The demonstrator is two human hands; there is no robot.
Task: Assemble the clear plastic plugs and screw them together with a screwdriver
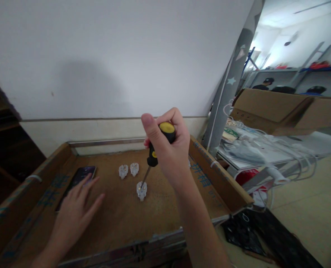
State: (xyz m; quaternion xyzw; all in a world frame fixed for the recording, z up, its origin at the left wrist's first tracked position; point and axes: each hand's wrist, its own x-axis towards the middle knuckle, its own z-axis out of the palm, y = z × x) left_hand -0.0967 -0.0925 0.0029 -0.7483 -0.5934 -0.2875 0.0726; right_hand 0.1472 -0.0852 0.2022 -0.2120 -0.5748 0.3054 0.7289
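Nearest transparent plug (141,191) on cardboard tray (117,212), apparently under the tip of the screwdriver (153,160) clenched in the right hand (173,156); left hand (75,204) loosely spread by the phone (76,182). Risk: sideways skid under off-centre pressure, with no steadying fingers.

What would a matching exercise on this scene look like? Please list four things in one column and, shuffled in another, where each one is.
Things
1. Screwdriver
2. Phone
3. Lone clear piece
4. Two clear pieces

Places
A. Side by side, toward the back of the brown tray
B. At the screwdriver's tip
C. Gripped in the right hand
D. Close by the fingers of the left hand

Right pairs
1-C
2-D
3-B
4-A
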